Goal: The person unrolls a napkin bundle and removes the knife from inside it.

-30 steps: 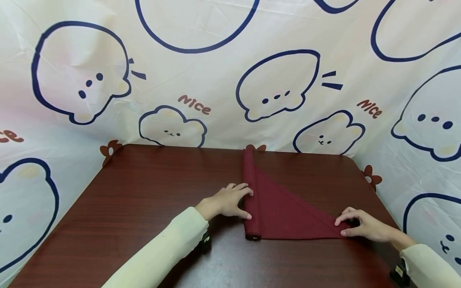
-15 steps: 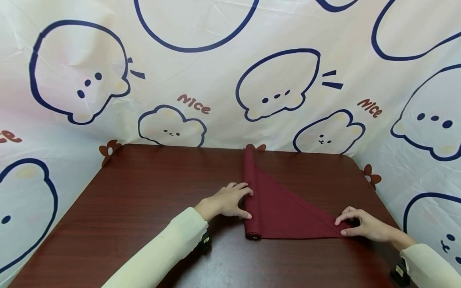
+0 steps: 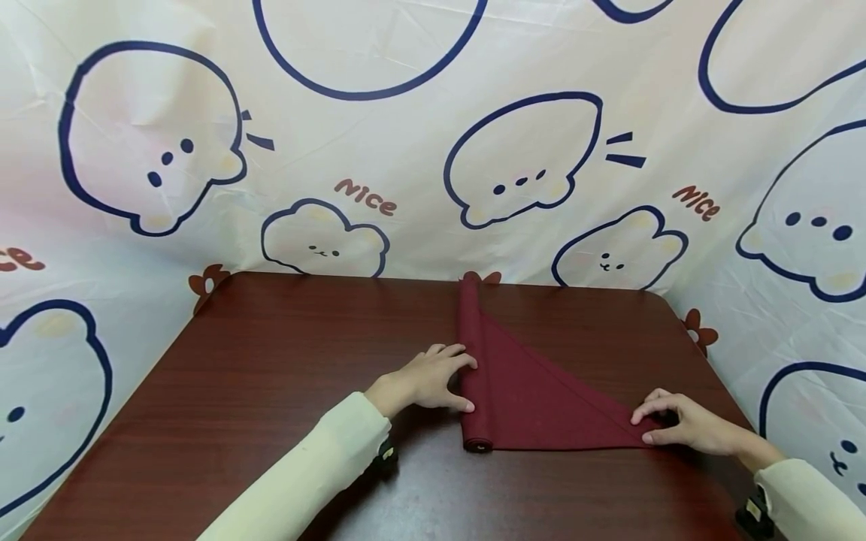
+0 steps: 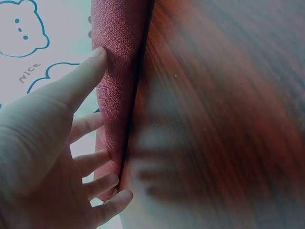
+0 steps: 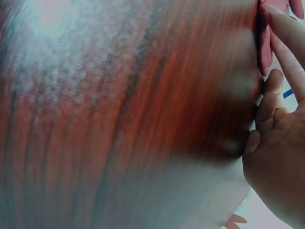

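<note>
A dark red cloth (image 3: 548, 398) lies on the table, its left part wound into a long roll (image 3: 473, 376) and its right part spread as a flat triangle. Spread, relaxed fingers of my left hand (image 3: 429, 379) touch the roll's left side; in the left wrist view the thumb (image 4: 88, 71) rests against the woven fabric (image 4: 116, 62). At the triangle's right corner, my right hand (image 3: 693, 424) holds the cloth with thumb and index finger, whose tips stand apart. The right wrist view catches only an edge of the cloth (image 5: 266, 52) beside the curled other fingers (image 5: 269, 107).
The brown wooden table (image 3: 291, 361) reaches back to a pale printed curtain (image 3: 406, 150) that hangs behind and along both sides. Dark devices are strapped at the wrists, the right one (image 3: 754, 515) below the cream sleeve (image 3: 812, 496).
</note>
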The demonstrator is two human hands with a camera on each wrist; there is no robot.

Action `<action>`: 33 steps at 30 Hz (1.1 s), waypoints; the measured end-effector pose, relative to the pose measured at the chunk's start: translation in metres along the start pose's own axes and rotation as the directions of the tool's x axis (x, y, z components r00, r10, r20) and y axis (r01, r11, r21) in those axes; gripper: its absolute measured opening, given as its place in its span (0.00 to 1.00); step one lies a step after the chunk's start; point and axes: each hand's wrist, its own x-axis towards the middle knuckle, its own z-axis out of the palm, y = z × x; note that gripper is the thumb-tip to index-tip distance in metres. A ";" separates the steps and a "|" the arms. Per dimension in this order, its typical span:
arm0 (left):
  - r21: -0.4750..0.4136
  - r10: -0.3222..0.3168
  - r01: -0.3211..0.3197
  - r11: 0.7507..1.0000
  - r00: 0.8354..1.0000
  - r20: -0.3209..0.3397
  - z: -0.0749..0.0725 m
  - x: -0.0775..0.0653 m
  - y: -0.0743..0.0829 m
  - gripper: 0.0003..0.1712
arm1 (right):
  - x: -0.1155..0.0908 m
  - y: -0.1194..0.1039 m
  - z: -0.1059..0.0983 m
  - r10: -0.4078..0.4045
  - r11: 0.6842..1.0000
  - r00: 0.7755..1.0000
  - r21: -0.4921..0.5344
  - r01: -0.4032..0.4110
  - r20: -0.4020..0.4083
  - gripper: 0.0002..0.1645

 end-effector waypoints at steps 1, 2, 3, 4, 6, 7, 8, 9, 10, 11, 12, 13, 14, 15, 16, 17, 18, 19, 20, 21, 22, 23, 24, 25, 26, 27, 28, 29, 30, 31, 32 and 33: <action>-0.006 0.001 -0.001 1.000 1.000 0.000 0.000 0.000 0.000 0.37 | 0.000 0.000 0.000 0.000 1.000 1.000 0.002 0.000 0.000 0.11; -0.011 0.001 -0.001 1.000 1.000 -0.002 0.000 0.000 0.000 0.37 | 0.000 -0.001 0.000 0.003 1.000 1.000 0.006 -0.003 0.000 0.11; -0.013 0.003 -0.003 1.000 1.000 -0.005 0.000 0.000 0.000 0.37 | 0.000 -0.001 0.000 0.005 1.000 1.000 0.008 -0.005 0.000 0.11; -0.014 0.003 -0.003 1.000 1.000 -0.010 0.000 0.000 0.000 0.37 | 0.000 -0.001 -0.001 0.005 1.000 1.000 0.008 -0.005 -0.001 0.11; -0.010 0.005 -0.005 1.000 1.000 -0.021 -0.001 0.002 0.001 0.37 | -0.001 -0.001 -0.002 0.005 1.000 1.000 0.006 -0.005 -0.006 0.11; -0.002 0.006 -0.006 1.000 1.000 -0.028 -0.001 0.002 0.002 0.36 | -0.001 -0.001 -0.002 0.005 1.000 1.000 0.003 -0.005 -0.009 0.11; 0.006 0.008 -0.008 1.000 0.999 -0.034 -0.002 0.003 0.003 0.36 | -0.001 -0.001 -0.002 0.005 1.000 1.000 0.001 -0.005 -0.012 0.11; 0.016 0.010 -0.009 1.000 0.999 -0.040 -0.002 0.004 0.004 0.36 | -0.001 -0.001 -0.002 0.009 1.000 1.000 0.000 -0.009 -0.016 0.11; 0.024 0.010 -0.009 1.000 0.999 -0.044 -0.002 0.004 0.005 0.36 | -0.001 -0.001 -0.002 0.015 1.000 1.000 0.000 -0.015 -0.021 0.11; 0.030 0.012 -0.010 1.000 0.999 -0.049 -0.003 0.005 0.007 0.36 | -0.001 0.000 -0.002 0.013 1.000 1.000 -0.002 -0.014 -0.021 0.11; 0.039 0.013 -0.011 0.999 0.998 -0.054 -0.003 0.005 0.008 0.36 | -0.001 0.000 -0.002 0.012 1.000 1.000 -0.004 -0.012 -0.021 0.11; 0.047 0.013 -0.011 0.999 0.998 -0.057 -0.003 0.006 0.010 0.37 | -0.001 0.000 -0.002 0.010 1.000 1.000 -0.003 -0.010 -0.019 0.11; 0.051 0.014 -0.011 0.999 0.998 -0.059 -0.003 0.006 0.012 0.37 | -0.001 0.000 -0.001 0.007 1.000 1.000 -0.003 -0.007 -0.019 0.11; 0.059 0.015 -0.012 0.998 0.998 -0.059 -0.003 0.007 0.013 0.37 | -0.001 0.000 -0.001 0.003 1.000 1.000 -0.003 -0.003 -0.019 0.11; 0.067 0.017 -0.013 0.998 0.998 -0.059 -0.002 0.008 0.015 0.38 | -0.001 0.000 0.000 -0.006 1.000 1.000 -0.005 0.006 -0.016 0.11; 0.074 0.020 -0.015 0.997 0.998 -0.058 -0.002 0.009 0.016 0.39 | 0.000 0.000 0.000 -0.015 1.000 1.000 -0.008 0.015 -0.013 0.11; 0.082 0.022 -0.017 0.997 0.998 -0.056 -0.001 0.010 0.018 0.39 | 0.000 0.000 0.000 -0.015 1.000 1.000 -0.005 0.015 -0.011 0.11; 0.086 0.025 -0.021 0.996 0.998 -0.055 0.000 0.011 0.020 0.40 | -0.001 0.001 0.000 -0.015 1.000 1.000 -0.007 0.015 -0.012 0.11; 0.091 0.030 -0.025 0.996 0.998 -0.055 0.001 0.013 0.021 0.40 | -0.001 0.001 0.000 -0.013 1.000 1.000 -0.006 0.013 -0.012 0.11; 0.099 0.033 -0.027 0.995 0.998 -0.056 0.002 0.014 0.023 0.40 | -0.001 0.001 0.000 -0.003 1.000 1.000 -0.002 0.003 -0.013 0.11; 0.107 0.036 -0.029 0.994 0.998 -0.058 0.003 0.016 0.025 0.40 | -0.001 0.001 0.000 0.007 1.000 1.000 0.002 -0.007 -0.013 0.11; 0.117 0.037 -0.029 0.993 0.997 -0.061 0.004 0.018 0.026 0.40 | -0.001 0.002 0.000 0.010 1.000 1.000 0.001 -0.010 -0.011 0.11; 0.129 0.038 -0.029 0.991 0.997 -0.064 0.006 0.019 0.027 0.40 | -0.001 0.002 -0.001 0.014 1.000 1.000 0.003 -0.014 -0.010 0.11; 0.144 0.038 -0.028 0.989 0.997 -0.066 0.007 0.020 0.028 0.39 | 0.000 0.002 -0.001 0.016 1.000 1.000 0.002 -0.016 -0.009 0.11; 0.162 0.037 -0.026 0.986 0.997 -0.066 0.008 0.022 0.029 0.39 | 0.000 0.002 -0.001 0.017 1.000 1.000 0.005 -0.017 -0.009 0.11; 0.183 0.036 -0.023 0.983 0.997 -0.066 0.010 0.023 0.030 0.38 | 0.000 0.002 -0.001 0.017 1.000 1.000 0.008 -0.016 -0.009 0.11; 0.201 0.034 -0.020 0.979 0.997 -0.066 0.012 0.023 0.031 0.38 | 0.001 0.003 -0.001 0.009 1.000 1.000 0.007 -0.009 -0.008 0.11; 0.217 0.031 -0.016 0.976 0.997 -0.065 0.013 0.024 0.031 0.38 | 0.001 0.003 -0.001 0.001 1.000 1.000 0.003 0.000 -0.008 0.11; 0.231 0.029 -0.014 0.973 0.998 -0.063 0.014 0.024 0.031 0.37 | 0.001 0.003 0.000 -0.001 1.000 1.000 0.003 0.001 -0.010 0.11; 0.242 0.026 -0.010 0.970 0.998 -0.062 0.015 0.025 0.032 0.37 | 0.001 0.003 0.000 -0.003 1.000 1.000 0.001 0.003 -0.013 0.11; 0.250 0.023 -0.007 0.968 0.998 -0.061 0.015 0.025 0.032 0.36 | 0.001 0.003 0.000 -0.005 1.000 1.000 0.002 0.005 -0.014 0.11; 0.257 0.020 -0.004 0.966 0.998 -0.060 0.016 0.025 0.032 0.36 | 0.000 0.003 0.001 -0.005 1.000 1.000 0.001 0.005 -0.016 0.11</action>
